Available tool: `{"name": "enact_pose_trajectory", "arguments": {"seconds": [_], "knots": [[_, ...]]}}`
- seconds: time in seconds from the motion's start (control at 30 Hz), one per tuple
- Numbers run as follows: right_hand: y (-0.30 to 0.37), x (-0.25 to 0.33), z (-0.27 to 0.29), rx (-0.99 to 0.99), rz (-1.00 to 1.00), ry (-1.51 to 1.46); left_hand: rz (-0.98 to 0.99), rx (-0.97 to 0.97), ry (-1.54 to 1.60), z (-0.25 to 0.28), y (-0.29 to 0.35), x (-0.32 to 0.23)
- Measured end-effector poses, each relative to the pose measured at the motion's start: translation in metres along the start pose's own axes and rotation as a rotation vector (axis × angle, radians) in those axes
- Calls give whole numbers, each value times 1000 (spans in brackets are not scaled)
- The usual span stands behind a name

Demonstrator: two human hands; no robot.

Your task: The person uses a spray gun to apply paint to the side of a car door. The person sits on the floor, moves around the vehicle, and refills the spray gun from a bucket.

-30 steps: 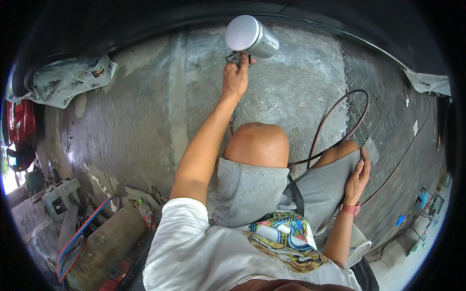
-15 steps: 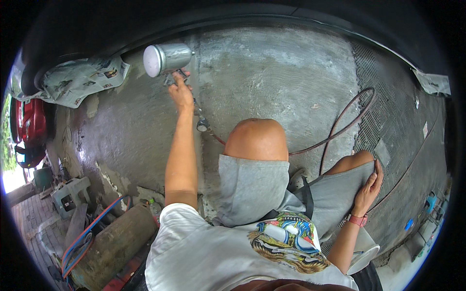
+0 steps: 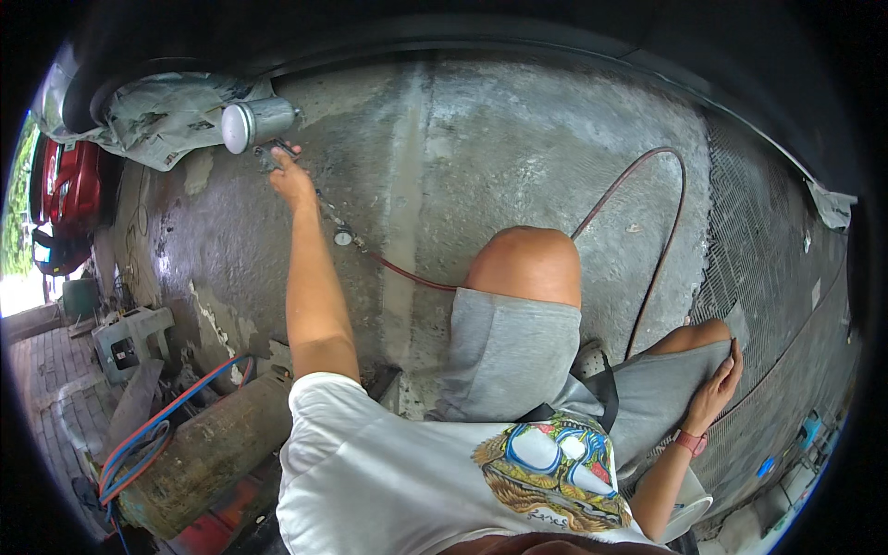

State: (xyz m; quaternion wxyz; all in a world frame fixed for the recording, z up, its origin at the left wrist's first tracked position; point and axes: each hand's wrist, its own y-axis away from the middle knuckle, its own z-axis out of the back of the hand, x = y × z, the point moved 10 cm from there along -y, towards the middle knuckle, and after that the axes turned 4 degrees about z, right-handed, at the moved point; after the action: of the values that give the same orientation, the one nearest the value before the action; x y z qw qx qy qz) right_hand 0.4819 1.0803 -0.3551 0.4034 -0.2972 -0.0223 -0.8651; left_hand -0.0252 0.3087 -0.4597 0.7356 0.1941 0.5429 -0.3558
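Note:
My left hand [image 3: 292,178] is closed round the grip of a spray gun [image 3: 261,121] with a silver cup on top, held out at arm's length. Its cup lies in front of crumpled masking newspaper [image 3: 176,129], beneath the dark vehicle body [image 3: 481,26]. Below the grip hangs a small round gauge [image 3: 343,238], and from there a dark red air hose [image 3: 407,271] runs behind my bent knee. With fingers stretched out, my right hand [image 3: 714,388] lies flat against my other knee, holding nothing.
A rusty cylinder [image 3: 213,444] with red and blue hoses [image 3: 166,421] lies at the lower left, near a grey block-shaped thing [image 3: 129,342]. A red car [image 3: 74,199] stands at the far left. The hose loops across the concrete floor [image 3: 518,139] toward black ribbed matting [image 3: 749,231].
My left hand has carried the spray gun to the left, pulling the gauge and hose along. The hose loop has widened and shifted. My right hand stays on the knee.

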Motion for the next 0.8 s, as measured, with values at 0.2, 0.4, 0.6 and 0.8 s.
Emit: {"name": "enact_pose_trajectory", "arguments": {"seconds": [0.2,0.4,0.6,0.8], "knots": [[0,1,1,5,-6,24,20,-199,-117,39,-31,-11],[-3,11,-1,8,11,23,15,-62,-55,27,-5,-26],[-8,7,-9,22,18,-34,-93,225,71,-43,96,-56],[-8,11,-9,16,54,-25,-68,422,-142,-104,191,-60]]}}
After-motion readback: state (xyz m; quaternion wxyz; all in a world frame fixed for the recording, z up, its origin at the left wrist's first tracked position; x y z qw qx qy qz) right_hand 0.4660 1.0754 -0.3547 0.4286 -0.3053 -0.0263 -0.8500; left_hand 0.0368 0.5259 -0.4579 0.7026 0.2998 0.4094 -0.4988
